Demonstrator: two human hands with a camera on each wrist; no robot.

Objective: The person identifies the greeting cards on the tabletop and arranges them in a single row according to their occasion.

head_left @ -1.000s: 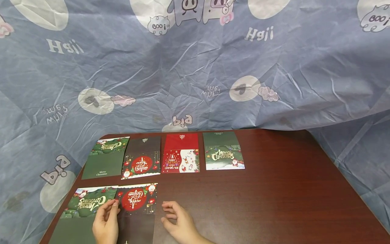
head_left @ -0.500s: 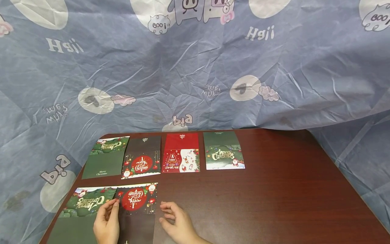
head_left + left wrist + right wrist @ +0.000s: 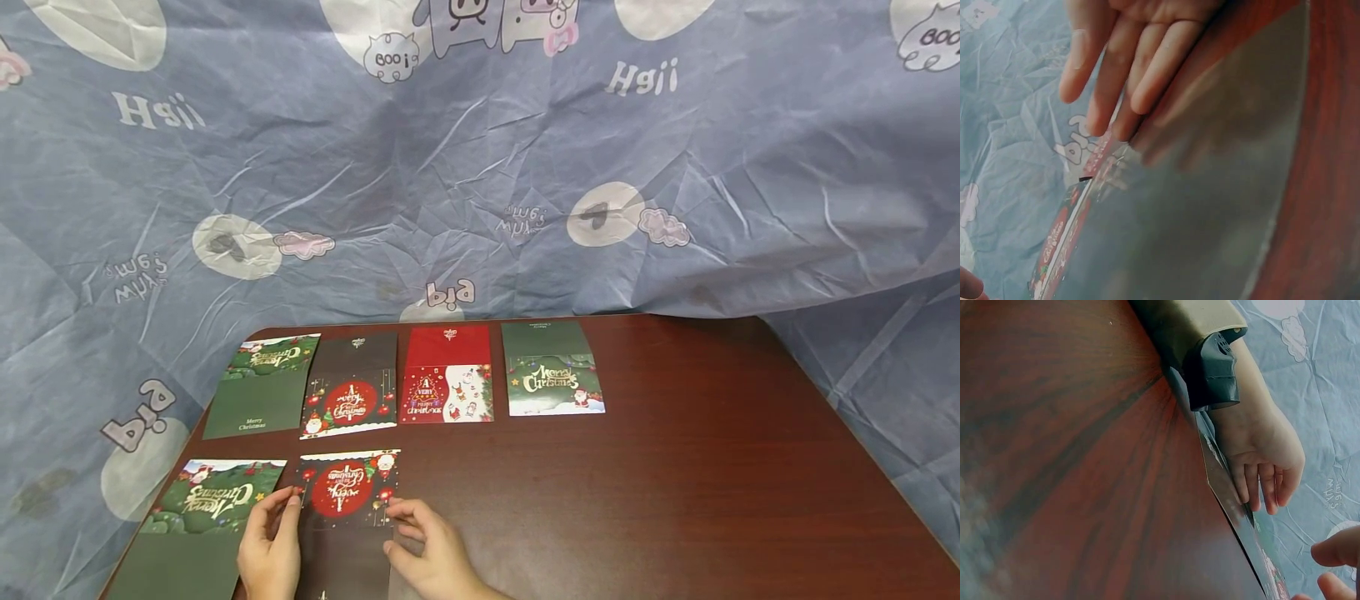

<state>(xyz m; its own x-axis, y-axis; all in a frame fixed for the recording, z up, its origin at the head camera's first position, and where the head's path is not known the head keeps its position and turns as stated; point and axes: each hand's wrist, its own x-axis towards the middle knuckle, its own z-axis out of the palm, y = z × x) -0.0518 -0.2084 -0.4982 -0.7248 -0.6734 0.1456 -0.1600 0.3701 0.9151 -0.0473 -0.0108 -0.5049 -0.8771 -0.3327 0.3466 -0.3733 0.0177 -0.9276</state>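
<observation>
My left hand (image 3: 272,542) lies between two unfolded Christmas cards, fingertips at the left edge of the dark card with a red circle (image 3: 347,487). Straight fingers show in the left wrist view, low over a greyish-green surface. At the same card's right edge are the fingertips of my right hand (image 3: 433,550), bent a little. The dark card lies flat, its lower half running out of the head view. Left of it lies a green Merry Christmas card (image 3: 197,546), apart from the dark one by a narrow gap.
Along the back of the brown table (image 3: 675,483) runs a row of unfolded cards: a green one (image 3: 255,406), a dark one (image 3: 348,404), a red one (image 3: 447,346) and another green one (image 3: 555,385). A blue printed cloth (image 3: 450,167) hangs behind.
The dark card has shifted right, so a gap now parts it from the green card it adjoined. My left hand has moved slightly right; my right hand has moved slightly left to the card's edge.
</observation>
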